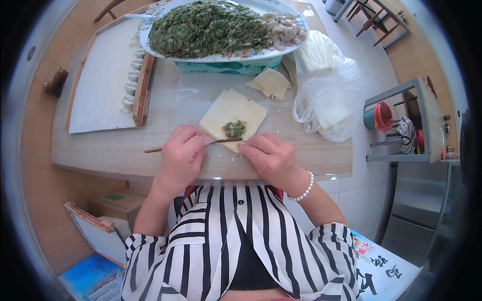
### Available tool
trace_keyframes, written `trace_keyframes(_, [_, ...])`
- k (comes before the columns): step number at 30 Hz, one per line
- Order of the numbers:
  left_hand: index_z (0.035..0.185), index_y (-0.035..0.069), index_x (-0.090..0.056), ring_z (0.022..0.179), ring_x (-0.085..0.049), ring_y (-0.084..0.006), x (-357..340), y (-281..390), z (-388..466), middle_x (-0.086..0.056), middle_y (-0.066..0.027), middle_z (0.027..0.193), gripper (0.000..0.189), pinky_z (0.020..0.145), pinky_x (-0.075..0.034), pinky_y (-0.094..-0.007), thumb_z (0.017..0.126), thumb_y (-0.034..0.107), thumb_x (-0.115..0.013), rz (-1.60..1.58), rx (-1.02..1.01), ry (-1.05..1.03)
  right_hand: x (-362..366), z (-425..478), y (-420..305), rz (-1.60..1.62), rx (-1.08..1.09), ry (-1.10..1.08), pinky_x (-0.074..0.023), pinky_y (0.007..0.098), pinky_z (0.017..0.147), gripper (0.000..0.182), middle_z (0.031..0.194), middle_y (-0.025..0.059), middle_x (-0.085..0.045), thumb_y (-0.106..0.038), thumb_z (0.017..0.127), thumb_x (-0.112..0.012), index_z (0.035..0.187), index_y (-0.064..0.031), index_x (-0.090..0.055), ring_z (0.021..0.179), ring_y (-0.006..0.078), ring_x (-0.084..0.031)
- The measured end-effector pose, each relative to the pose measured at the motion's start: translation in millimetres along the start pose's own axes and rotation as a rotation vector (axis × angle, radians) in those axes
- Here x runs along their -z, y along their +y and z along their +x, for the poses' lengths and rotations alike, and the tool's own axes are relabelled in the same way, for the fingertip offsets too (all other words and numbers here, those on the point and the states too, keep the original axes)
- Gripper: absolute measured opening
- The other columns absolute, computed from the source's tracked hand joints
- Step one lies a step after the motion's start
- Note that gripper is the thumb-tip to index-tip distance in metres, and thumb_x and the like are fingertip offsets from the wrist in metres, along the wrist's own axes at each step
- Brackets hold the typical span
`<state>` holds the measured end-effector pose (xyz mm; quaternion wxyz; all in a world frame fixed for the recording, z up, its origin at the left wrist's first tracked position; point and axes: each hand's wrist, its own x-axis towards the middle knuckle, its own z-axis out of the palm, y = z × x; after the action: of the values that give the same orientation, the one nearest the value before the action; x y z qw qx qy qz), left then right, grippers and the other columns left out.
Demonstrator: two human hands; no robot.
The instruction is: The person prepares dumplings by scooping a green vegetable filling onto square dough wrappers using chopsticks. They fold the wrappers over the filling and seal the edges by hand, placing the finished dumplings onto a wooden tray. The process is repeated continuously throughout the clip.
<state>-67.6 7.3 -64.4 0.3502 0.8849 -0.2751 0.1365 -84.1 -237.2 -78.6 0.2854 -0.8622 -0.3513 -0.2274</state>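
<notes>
My left hand [184, 154] grips a thin brown stick [153, 150], whose other end lies across the near corner of a stack of square dough wrappers [233, 109]. A small mound of green filling [234, 129] sits on the top wrapper. My right hand [269, 156] pinches something thin and pale at the stack's near right edge, probably wrapper dough; the fingers partly hide it. Behind the stack, an oval platter [165, 55] holds a large heap of chopped green filling [211, 30] and peeled shrimp [284, 30] at its right end.
To the left, a wood-edged white tray [101, 75] bears a row of folded dumplings [132, 75]. Loose wrapper pieces [272, 83] lie behind the stack on the right. Clear plastic bags [327, 90] with pale contents stand at the table's right side. The platter rests on a green box [229, 67].
</notes>
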Motion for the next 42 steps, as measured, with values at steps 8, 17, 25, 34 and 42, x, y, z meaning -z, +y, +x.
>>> trace_keyframes(8, [0.093,0.001,-0.071,0.083,-0.063,-0.0289,21.8,17.4,33.8,-0.063,-0.0122,0.092,0.022,0.066,-0.051,-0.0361,0.074,-0.01,-0.071,0.162,-0.073,0.046,-0.2,1.1,0.6,0.098,-0.045,0.018,-0.0554,0.0326,0.066,0.019,0.087,0.0068,-0.066,-0.004,0.077,-0.068,0.096,-0.0014,-0.071,0.08,0.0233,-0.066])
trace_keyframes(17, [0.087,0.004,-0.072,0.089,-0.062,-0.0246,3.6,41.7,180.5,-0.061,-0.0051,0.086,0.014,0.074,-0.054,-0.0368,0.076,0.0,-0.065,0.631,-0.458,0.272,45.2,61.1,50.2,0.8,-0.778,0.403,-0.0559,0.0278,0.075,0.022,0.095,0.0059,-0.07,-0.013,0.101,-0.062,0.111,0.007,-0.064,0.087,0.012,-0.068])
trace_keyframes(25, [0.079,0.005,-0.07,0.091,-0.062,-0.0235,3.7,40.2,178.9,-0.062,-0.0044,0.085,0.009,0.071,-0.055,-0.0363,0.073,0.003,-0.066,0.538,-0.455,0.258,40.8,87.0,80.1,1.068,-0.798,0.596,-0.0585,0.0272,0.082,0.03,0.105,0.0137,-0.068,-0.01,0.098,-0.066,0.116,0.0104,-0.055,0.092,0.0155,-0.068])
trace_keyframes(34, [0.079,0.005,-0.069,0.088,-0.061,-0.0235,0.0,38.6,175.9,-0.06,-0.004,0.083,0.008,0.069,-0.055,-0.0364,0.072,0.001,-0.067,0.51,-0.454,0.265,34.0,83.9,80.0,1.098,-0.729,0.608,-0.0568,0.0264,0.082,0.026,0.103,0.0101,-0.069,-0.007,0.095,-0.069,0.114,0.0057,-0.058,0.089,0.0133,-0.067])
trace_keyframes(42, [0.086,0.004,-0.072,0.082,-0.061,-0.0244,28.9,23.0,123.2,-0.064,-0.005,0.085,0.012,0.068,-0.051,-0.0348,0.078,-0.004,-0.07,0.305,-0.374,0.364,43.3,67.8,48.3,0.761,-0.764,0.244,-0.0565,0.0257,0.073,0.013,0.088,0.0048,-0.072,-0.003,0.088,-0.073,0.1,0.0031,-0.071,0.08,0.0104,-0.068])
